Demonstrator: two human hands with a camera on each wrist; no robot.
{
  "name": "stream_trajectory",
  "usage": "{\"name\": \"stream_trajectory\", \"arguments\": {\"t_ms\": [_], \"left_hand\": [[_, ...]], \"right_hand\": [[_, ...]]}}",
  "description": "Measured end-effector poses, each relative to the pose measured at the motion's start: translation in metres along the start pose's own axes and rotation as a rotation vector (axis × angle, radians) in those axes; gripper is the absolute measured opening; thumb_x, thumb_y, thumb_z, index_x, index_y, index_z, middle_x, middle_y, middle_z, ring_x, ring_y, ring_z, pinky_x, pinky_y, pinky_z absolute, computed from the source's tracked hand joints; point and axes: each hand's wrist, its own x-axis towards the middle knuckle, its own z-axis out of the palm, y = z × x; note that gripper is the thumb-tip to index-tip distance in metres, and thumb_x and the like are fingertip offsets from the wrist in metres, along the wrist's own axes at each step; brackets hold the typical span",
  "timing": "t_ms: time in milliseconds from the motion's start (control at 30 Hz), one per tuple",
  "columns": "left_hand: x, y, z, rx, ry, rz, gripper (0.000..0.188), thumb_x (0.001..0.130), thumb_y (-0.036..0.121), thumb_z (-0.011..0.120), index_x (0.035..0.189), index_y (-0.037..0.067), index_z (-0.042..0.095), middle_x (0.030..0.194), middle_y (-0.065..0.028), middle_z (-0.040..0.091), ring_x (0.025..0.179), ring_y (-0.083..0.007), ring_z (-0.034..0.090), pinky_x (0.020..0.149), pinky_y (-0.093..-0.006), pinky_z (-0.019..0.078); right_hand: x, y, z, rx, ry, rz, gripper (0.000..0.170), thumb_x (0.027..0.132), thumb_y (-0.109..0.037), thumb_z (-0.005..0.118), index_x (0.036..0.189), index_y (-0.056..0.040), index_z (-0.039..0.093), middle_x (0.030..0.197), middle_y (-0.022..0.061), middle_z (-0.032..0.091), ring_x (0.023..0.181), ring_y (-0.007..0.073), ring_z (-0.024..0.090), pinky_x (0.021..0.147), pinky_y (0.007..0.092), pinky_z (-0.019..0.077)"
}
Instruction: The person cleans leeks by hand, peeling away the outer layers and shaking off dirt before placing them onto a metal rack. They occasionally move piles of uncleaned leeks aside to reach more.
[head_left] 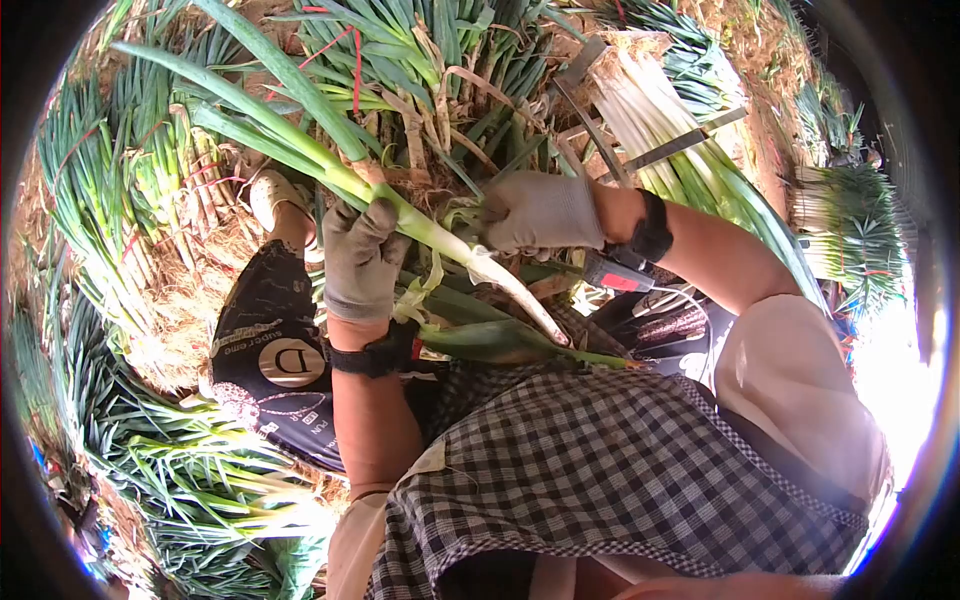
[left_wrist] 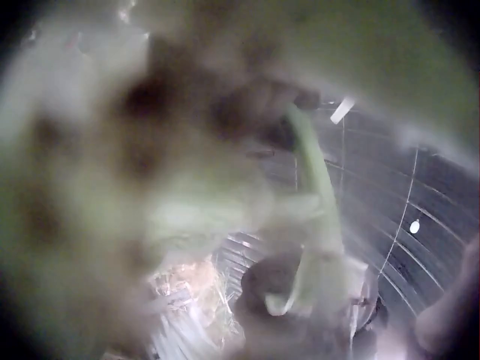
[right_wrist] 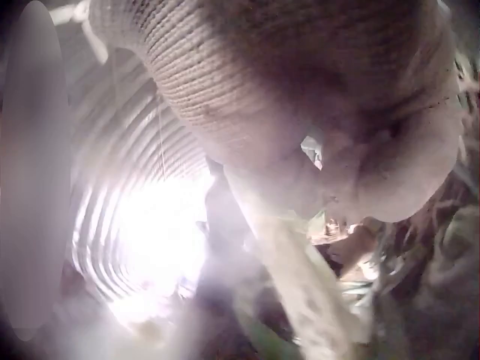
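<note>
A long green onion [head_left: 430,232] slants across the middle of the head view, its leaves toward the upper left and its white root end toward the lower right. My left hand [head_left: 362,262], in a grey glove, grips it where the leaves begin to fork. Beside the stalk, my gloved right hand [head_left: 540,212] has curled fingers, pinching a loose strip of green leaf [head_left: 458,215]. The right wrist view shows the white stalk [right_wrist: 300,285] just below the glove. Another torn leaf [head_left: 425,285] dangles under the stalk. Blur covers much of the left wrist view.
A broad green leaf [head_left: 490,342] lies across the lap on a checked apron [head_left: 560,440]. At upper right, a bundle of white-stemmed onions [head_left: 645,105] rests in a metal frame [head_left: 685,138]. Tied onion bundles [head_left: 150,180] cover the ground at left, with more ahead.
</note>
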Motion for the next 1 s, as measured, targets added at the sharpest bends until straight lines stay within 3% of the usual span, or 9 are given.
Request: {"name": "stream_trajectory", "arguments": {"t_ms": [67,167,233,333,400,600,700,867,1000], "left_hand": [[0.0,0.002,0.001,-0.013,-0.037,-0.016,0.022,0.085,0.023,0.067,0.095,0.005,0.059,0.078,0.0049,0.055,0.063,-0.0023,0.047,0.052,-0.0156,0.0335],[0.002,-0.004,0.009,0.039,0.103,-0.021,0.019,0.086,0.02,0.066,0.095,0.005,0.058,0.074,0.0055,0.052,0.058,-0.0017,0.043,0.05,-0.0166,0.0309],[0.004,-0.003,0.013,0.011,0.139,-0.053,0.019,0.086,0.019,0.066,0.095,0.005,0.058,0.073,0.0056,0.051,0.057,-0.0014,0.041,0.05,-0.0166,0.0304],[0.005,-0.002,0.009,0.047,0.132,-0.067,0.022,0.086,0.023,0.065,0.093,0.004,0.058,0.073,0.004,0.052,0.058,-0.0031,0.044,0.051,-0.0178,0.0347],[0.009,-0.005,-0.001,0.171,0.064,-0.022,0.026,0.087,0.029,0.063,0.089,0.004,0.058,0.073,0.002,0.054,0.058,-0.0064,0.049,0.052,-0.0201,0.0398],[0.0,-0.005,0.018,0.137,0.002,-0.064,0.02,0.09,0.021,0.06,0.095,0.002,0.06,0.073,0.0026,0.054,0.056,-0.0025,0.043,0.049,-0.0177,0.0333],[-0.013,-0.024,0.027,0.288,-0.218,-0.149,0.027,0.09,0.025,0.06,0.099,0.0,0.06,0.077,-0.0003,0.059,0.056,-0.0036,0.045,0.049,-0.019,0.0356],[-0.023,-0.018,0.034,0.262,-0.103,-0.071,0.041,0.087,0.041,0.061,0.098,0.001,0.056,0.082,-0.0064,0.063,0.072,-0.0143,0.063,0.058,-0.0233,0.0491],[-0.03,-0.009,0.041,0.224,0.014,0.0,0.041,0.088,0.042,0.058,0.098,0.002,0.055,0.084,-0.0054,0.061,0.067,-0.0116,0.059,0.055,-0.0229,0.0458]], "right_hand": [[0.006,0.026,0.005,-0.621,0.192,-0.053,0.032,0.081,-0.027,0.059,0.093,0.0018,0.062,0.071,0.0106,0.062,0.062,0.0214,0.061,0.063,0.0324,0.0505],[-0.011,0.032,0.003,-0.902,0.309,-0.072,0.034,0.082,-0.031,0.054,0.091,0.0004,0.062,0.076,0.0157,0.063,0.068,0.0287,0.062,0.069,0.0385,0.0513],[-0.023,0.02,-0.013,-0.799,0.191,0.21,0.034,0.082,-0.029,0.05,0.089,0.0008,0.064,0.082,0.0179,0.065,0.081,0.0303,0.064,0.076,0.0396,0.0503],[-0.035,0.019,-0.023,-0.976,0.507,0.283,0.034,0.083,-0.032,0.055,0.094,-0.0009,0.064,0.083,0.0169,0.066,0.082,0.0302,0.064,0.077,0.0389,0.0509],[-0.04,0.02,-0.024,-0.422,0.674,-0.368,0.033,0.083,-0.034,0.062,0.093,-0.0027,0.065,0.083,0.0136,0.067,0.079,0.0239,0.065,0.071,0.0365,0.0523],[0.003,0.035,0.021,0.201,0.049,-0.274,0.029,0.083,-0.031,0.067,0.089,-0.0021,0.067,0.06,0.0012,0.059,0.05,0.0097,0.055,0.046,0.0239,0.0436],[0.001,0.043,0.015,0.393,-0.036,-0.233,0.03,0.081,-0.032,0.07,0.088,-0.0037,0.067,0.062,-0.0017,0.058,0.048,0.0066,0.05,0.043,0.0226,0.0396],[0.0,0.063,0.029,0.668,-0.169,-0.349,0.042,0.081,-0.042,0.068,0.098,-0.0031,0.064,0.069,-0.0002,0.061,0.051,0.005,0.051,0.043,0.0199,0.0387],[-0.012,0.06,0.028,0.537,-0.064,-0.495,0.036,0.084,-0.035,0.066,0.099,-0.0025,0.065,0.075,0.0033,0.063,0.049,0.0053,0.05,0.042,0.0203,0.0384]]}}
